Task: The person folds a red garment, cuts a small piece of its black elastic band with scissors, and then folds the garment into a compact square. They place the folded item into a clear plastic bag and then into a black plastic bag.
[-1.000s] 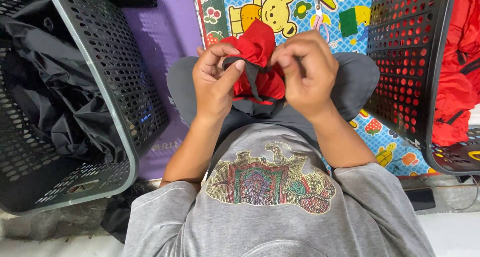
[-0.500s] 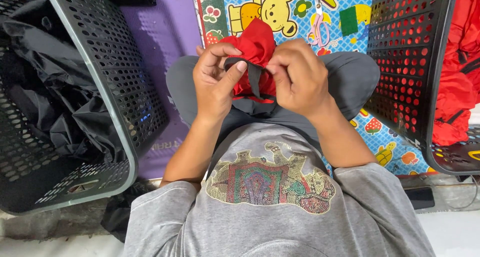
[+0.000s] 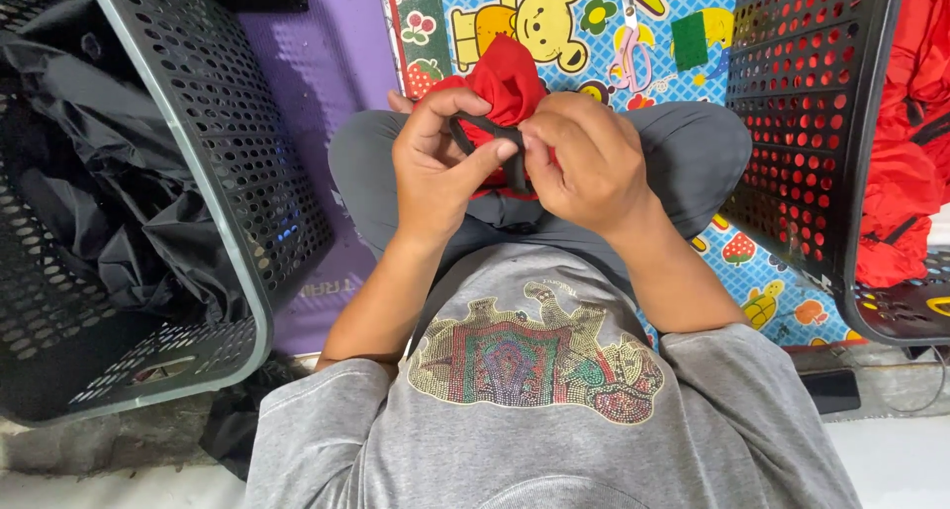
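A red fabric piece (image 3: pixel 507 74) was held up over the lap, above the crossed legs, so that its black strap (image 3: pixel 487 128) could be worked close to the eyes. The left hand (image 3: pixel 435 168) and the right hand (image 3: pixel 584 158) were both pinched shut on the strap, thumbs meeting fingertips. A black basket (image 3: pixel 213 183) of dark cloth stood to the left, a second basket (image 3: pixel 821 133) with red cloth to the right, within reach.

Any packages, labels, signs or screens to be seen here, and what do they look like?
No packages, signs or screens.
Picture mat: under the person's legs, blue, with a yellow bear and fruit.
Shirt motif: on the grey chest, a beaded multicoloured patch.
Faint pale lettering on the purple mat, beside the black basket.
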